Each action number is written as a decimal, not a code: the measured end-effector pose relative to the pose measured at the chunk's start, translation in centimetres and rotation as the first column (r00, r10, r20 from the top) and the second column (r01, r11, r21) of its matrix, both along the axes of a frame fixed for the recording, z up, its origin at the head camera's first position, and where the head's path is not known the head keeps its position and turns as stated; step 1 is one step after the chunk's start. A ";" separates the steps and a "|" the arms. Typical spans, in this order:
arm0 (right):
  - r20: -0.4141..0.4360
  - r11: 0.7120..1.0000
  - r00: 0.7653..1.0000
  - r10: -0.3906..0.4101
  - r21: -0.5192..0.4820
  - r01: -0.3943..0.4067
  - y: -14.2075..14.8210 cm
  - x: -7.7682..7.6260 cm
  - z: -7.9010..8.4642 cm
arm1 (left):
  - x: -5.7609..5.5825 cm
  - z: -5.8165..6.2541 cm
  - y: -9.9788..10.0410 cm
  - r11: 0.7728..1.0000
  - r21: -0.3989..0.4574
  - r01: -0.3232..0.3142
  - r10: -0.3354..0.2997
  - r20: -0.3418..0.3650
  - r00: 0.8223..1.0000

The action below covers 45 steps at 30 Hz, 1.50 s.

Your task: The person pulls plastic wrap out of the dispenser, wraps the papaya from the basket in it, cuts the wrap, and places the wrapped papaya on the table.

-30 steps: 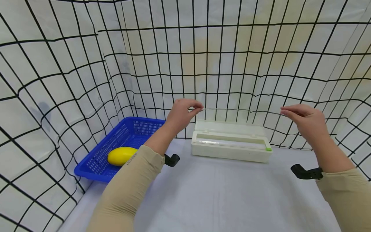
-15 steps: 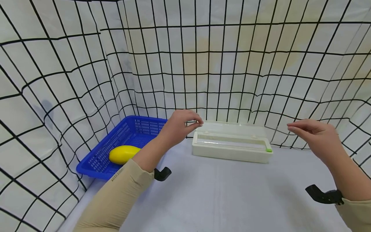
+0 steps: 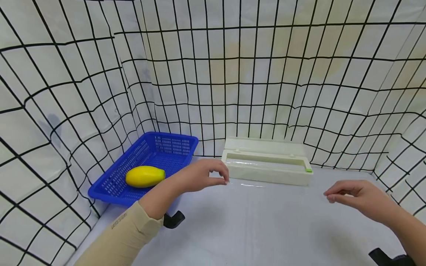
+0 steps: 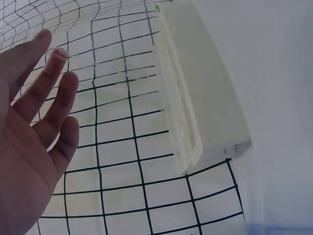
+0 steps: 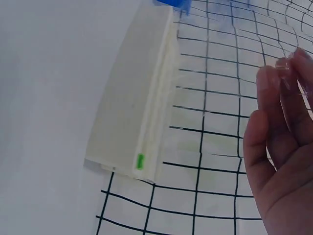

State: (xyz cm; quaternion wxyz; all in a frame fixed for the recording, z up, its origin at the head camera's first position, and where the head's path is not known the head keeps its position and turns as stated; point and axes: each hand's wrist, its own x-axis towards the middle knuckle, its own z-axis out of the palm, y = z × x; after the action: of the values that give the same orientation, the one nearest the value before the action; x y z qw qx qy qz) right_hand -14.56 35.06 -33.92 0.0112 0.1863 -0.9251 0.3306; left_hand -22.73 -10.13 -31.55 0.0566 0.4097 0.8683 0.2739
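Between my two hands spans a sheet of clear plastic wrap (image 3: pixel 251 185), mostly invisible except for thin glints. My left hand (image 3: pixel 199 175) pinches one corner of it between thumb and forefinger, left of centre and in front of the blue basket. On the other side my right hand (image 3: pixel 362 201) pinches the opposite corner the same way. Behind the sheet stands a long white wrap dispenser (image 3: pixel 266 174) with its lid up and a roll inside. In the left wrist view, glassy film shows at the fingertips (image 4: pixel 61 53). The right wrist view has film at the fingers too.
At the left, a blue plastic basket (image 3: pixel 110 199) holds a yellow oval fruit (image 3: pixel 144 176) with a green end. Black wire mesh (image 3: pixel 253 85) over white cloth walls in the back and sides. White cloth (image 3: pixel 259 229) covers the table.
Both hands have come down and toward me with the wrap, from above the dispenser to in front of it. The dispenser, basket and fruit have stayed put.
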 end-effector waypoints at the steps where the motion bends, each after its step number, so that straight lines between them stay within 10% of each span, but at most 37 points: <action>1: 0.041 0.998 0.998 0.053 -0.020 -0.052 0.1 0.1 -0.5 | 0.1 -0.4 0.0 1.000 -0.024 0.015 -0.015 0.032 0.999; 8: 0.242 0.916 0.890 0.387 -0.208 -0.342 0.1 -0.1 -4.4 | 0.4 -4.4 0.2 0.985 -0.158 0.068 -0.030 0.233 0.972; 12: 0.314 0.907 0.853 0.416 -0.212 -0.364 -0.3 -0.4 -6.3 | 0.8 -6.6 0.3 0.978 -0.192 0.078 -0.024 0.270 0.963; 27: 0.355 0.964 0.903 0.241 0.017 -0.264 -2.1 -0.4 -10.3 | 0.5 -12.9 1.4 0.959 -0.271 0.089 -0.044 0.169 0.985; 34: 0.314 0.948 0.924 0.217 0.156 -0.276 -2.4 -0.5 -11.4 | 0.4 -13.6 1.7 0.936 -0.342 0.081 -0.041 0.124 0.991; 45: 0.352 0.957 0.907 0.232 0.086 -0.278 -2.4 -0.1 -11.8 | 0.9 -13.4 1.6 0.939 -0.340 0.045 0.005 0.144 0.990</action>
State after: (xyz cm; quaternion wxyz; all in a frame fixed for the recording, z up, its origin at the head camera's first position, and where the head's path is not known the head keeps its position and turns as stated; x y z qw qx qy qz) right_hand -14.64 32.67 -45.75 -0.2036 0.2466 -0.9009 0.2935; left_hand -21.81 -8.57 -44.96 0.1919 0.3816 0.8922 0.1467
